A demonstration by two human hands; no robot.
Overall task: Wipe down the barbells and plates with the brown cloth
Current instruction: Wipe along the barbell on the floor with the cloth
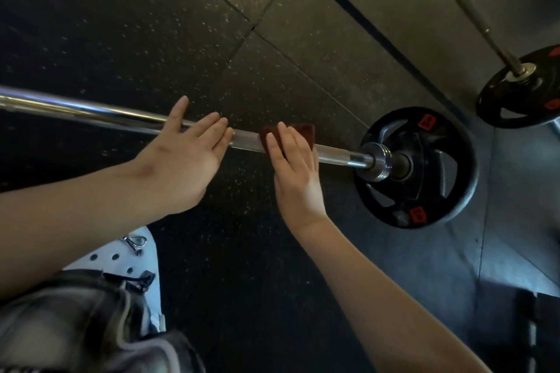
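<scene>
- The brown cloth (304,131) sits just right of the frame's centre, draped over the shaft of the near barbell (91,110), with a folded edge showing past the fingertips.
- The right hand (295,172) lies flat on the cloth with its fingers straight and close together, resting on the cloth against the bar rather than curling round it.
- The left hand (181,157) is just left of the cloth, spread wide with straight fingers and holding nothing. Its fingertips overlap the bar, but I cannot tell whether they touch it.
- The near barbell runs from the left edge of the frame toward the right, chrome and shiny, and ends in a collar at a black plate (454,166) with red labels, right of centre.
- A second barbell (472,6) slants down from the top right into another black plate (497,100) at the right edge.
- Everything rests on a dark speckled rubber floor (151,24) laid in tiles.
- A white perforated shoe (103,257) and a bit of grey clothing show in the lower left.
</scene>
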